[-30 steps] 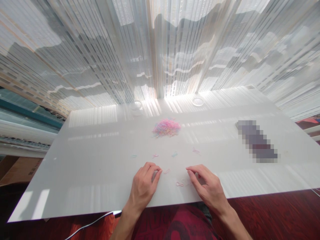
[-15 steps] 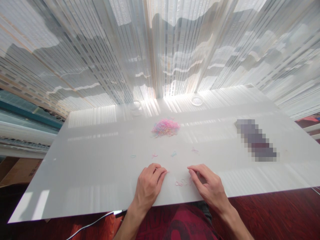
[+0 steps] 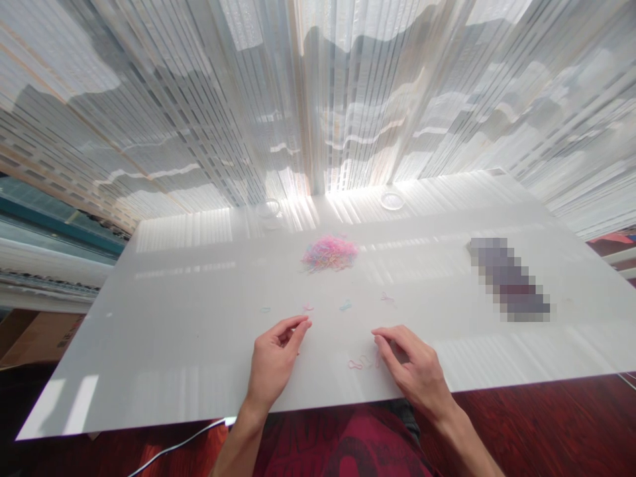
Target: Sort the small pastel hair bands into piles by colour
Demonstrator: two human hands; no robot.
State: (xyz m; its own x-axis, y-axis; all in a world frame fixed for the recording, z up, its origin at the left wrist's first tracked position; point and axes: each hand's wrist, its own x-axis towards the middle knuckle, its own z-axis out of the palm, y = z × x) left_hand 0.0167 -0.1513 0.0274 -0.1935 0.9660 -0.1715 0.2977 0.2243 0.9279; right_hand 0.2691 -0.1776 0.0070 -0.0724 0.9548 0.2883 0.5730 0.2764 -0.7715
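My left hand [image 3: 279,354] is over the white table [image 3: 199,344], its thumb and forefinger pinched together. The tips are just below a thin pink loop [image 3: 308,308] that looks like a small rubber band; what they hold, if anything, is too small to make out. To the right, my right hand [image 3: 416,366] rests with thumb and forefinger brought close, and whatever may lie between them is hidden. Beside its thumb are a few pink loops [image 3: 355,364]. Further up lie a blue loop [image 3: 346,305], another pink loop [image 3: 387,298] and a pale green-blue loop [image 3: 265,310].
A heap of pastel loops [image 3: 330,254] lies beyond my hands. Two clear round items, one a ring-like lid [image 3: 392,201], the other a clear container [image 3: 271,209], stand by the sheer curtain [image 3: 318,99]. A pixelated object [image 3: 511,281] lies at the right. Below the table runs a white cable [image 3: 179,445].
My left hand has moved left and slightly away from me, from near the right hand towards the pink loop. The pink bit at its fingertips no longer shows. My right hand has barely moved.
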